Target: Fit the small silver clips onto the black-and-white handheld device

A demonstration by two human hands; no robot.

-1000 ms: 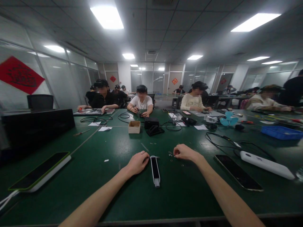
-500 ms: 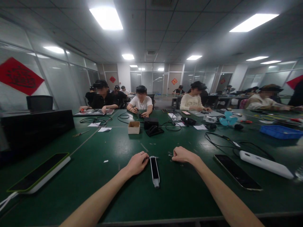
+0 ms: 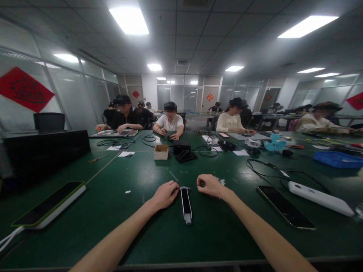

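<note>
A slim white pen-shaped device (image 3: 186,204) with a long dark screen lies flat on the green table, its grey tip towards me. At its far left corner my left hand (image 3: 165,195) rests with thumb and fingers closed together. Whatever sits between those fingertips is hidden. A thin small piece sticks out at the device's far end. To the right of the device, my right hand (image 3: 210,186) is curled in a pinch just above the table, and what it pinches is too small to make out. Small whitish parts (image 3: 222,182) lie behind its wrist.
A black phone (image 3: 286,207) and a white oblong device (image 3: 320,198) lie on the right. On the left is a green-edged phone (image 3: 49,204) on a white block. Farther off stand a small cardboard box (image 3: 161,152) and a blue tray (image 3: 338,159). Several people sit across the table.
My right hand has moved left, away from the small parts and closer to the device. My left hand and the device have stayed in place.
</note>
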